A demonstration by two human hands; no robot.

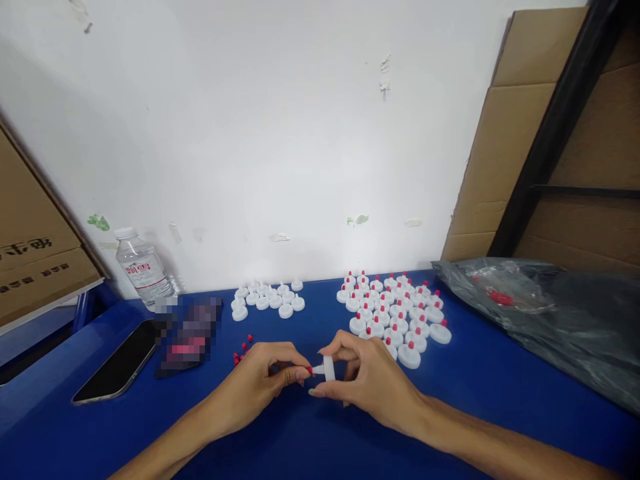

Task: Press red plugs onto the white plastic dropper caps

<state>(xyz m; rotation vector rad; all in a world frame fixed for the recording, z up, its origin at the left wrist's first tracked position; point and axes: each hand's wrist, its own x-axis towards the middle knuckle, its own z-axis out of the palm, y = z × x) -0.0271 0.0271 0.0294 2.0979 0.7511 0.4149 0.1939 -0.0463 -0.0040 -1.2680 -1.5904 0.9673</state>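
- left hand (260, 380): i see thumb and forefinger pinched on a small red plug (310, 370), its end meeting the white cap (329, 368).
- right hand (373, 381): fingertips pinch the white cap on edge, just above the blue table (300, 440), between both hands.
- behind: finished caps (395, 310) at right, plain caps (270, 299) at left, loose red plugs (243, 350) beside the left hand.

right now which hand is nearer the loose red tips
Left. The left hand lies just beside the loose red tips; the right hand is beyond it, toward the red-tipped caps.
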